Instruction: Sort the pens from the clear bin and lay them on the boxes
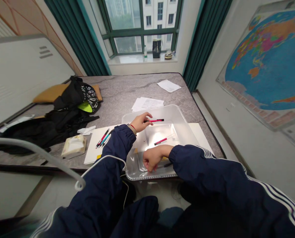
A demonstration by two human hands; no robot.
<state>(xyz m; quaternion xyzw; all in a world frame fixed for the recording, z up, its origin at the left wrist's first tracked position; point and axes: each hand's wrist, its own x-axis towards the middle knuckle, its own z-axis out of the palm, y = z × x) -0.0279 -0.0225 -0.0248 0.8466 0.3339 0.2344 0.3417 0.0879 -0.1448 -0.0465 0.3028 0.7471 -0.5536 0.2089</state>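
A wide translucent plastic bin sits at the table's front edge, under both hands. Over its far left part, my left hand has thumb and fingers closed around one end of a red pen with a black tip, which points right. My right hand reaches down into the near part of the bin, its fingers curled together; whatever they may hold is hidden. Between the hands another red pen lies on the bin's floor. Close to my right wrist lies a dark, slim object, partly covered by the sleeve.
Left of the bin, several pens lie on a white board. A tissue pack and a black backpack are farther left. Papers lie behind the bin. A white cable crosses my left sleeve.
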